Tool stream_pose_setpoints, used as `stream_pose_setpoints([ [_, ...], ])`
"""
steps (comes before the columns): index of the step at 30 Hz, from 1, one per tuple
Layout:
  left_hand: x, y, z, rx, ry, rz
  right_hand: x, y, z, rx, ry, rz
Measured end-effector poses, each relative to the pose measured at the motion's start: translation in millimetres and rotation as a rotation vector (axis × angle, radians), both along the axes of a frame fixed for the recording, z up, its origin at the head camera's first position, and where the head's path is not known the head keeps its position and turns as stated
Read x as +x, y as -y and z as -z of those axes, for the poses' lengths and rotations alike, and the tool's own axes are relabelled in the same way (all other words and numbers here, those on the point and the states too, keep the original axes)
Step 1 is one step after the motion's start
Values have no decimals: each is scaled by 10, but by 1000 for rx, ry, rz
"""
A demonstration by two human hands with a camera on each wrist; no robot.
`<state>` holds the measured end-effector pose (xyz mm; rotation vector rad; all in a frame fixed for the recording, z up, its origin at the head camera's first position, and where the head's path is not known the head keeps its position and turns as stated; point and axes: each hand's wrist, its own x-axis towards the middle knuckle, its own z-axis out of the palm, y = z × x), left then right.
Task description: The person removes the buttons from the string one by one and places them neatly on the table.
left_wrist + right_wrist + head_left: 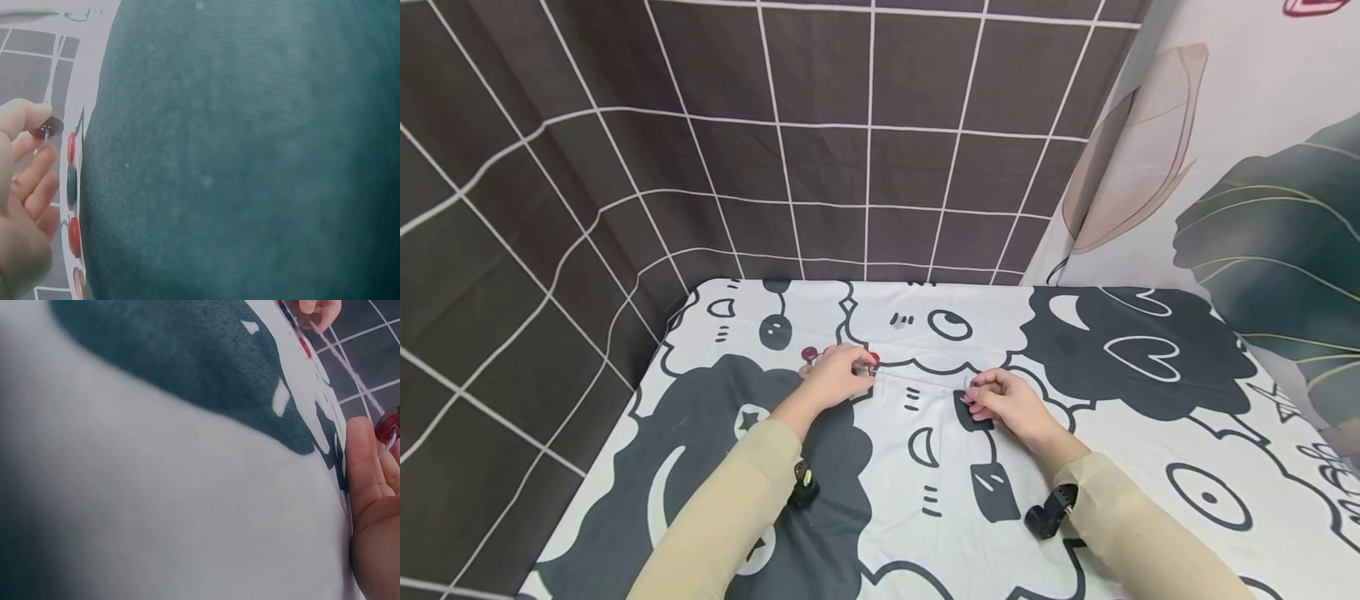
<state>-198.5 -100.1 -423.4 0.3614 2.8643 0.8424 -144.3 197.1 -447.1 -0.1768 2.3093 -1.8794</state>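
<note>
My left hand (835, 375) pinches a dark brown button (53, 129) between thumb and fingertip. A pale string (353, 372) stretches from that button across to my right hand (1011, 408). By the right fingertips is a dark red button (387, 425), with the string looped through it; those fingers are bent and pinch the string, though their exact grip is partly cut off in the right wrist view. On the cloth near the left hand lie a red button (75, 237), a dark blue button (72, 186) and an orange-brown button (79, 282).
A bed-like surface with a black-and-white cartoon cloth (955, 542) lies under both hands. Dark grid-patterned curtain (820, 167) hangs behind and at the left. A leaf-patterned curtain (1247, 83) hangs at the right. Another dark red button (808, 353) lies left of the left hand.
</note>
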Motion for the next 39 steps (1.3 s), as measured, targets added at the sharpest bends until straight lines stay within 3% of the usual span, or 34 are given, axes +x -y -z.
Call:
stream_pose_setpoints([
  [11, 17, 18, -32, -78, -4, 32, -5, -30, -27, -25, -1, 23],
  [18, 14, 15, -34, -122, 7, 19, 0, -37, -24, -32, 2, 22],
  [31, 34, 18, -57, -214, -55, 47, 11, -64, -36, -42, 1, 22],
  [39, 1, -9, -42, -236, -24, 22, -1, -58, -14, -23, -7, 28],
])
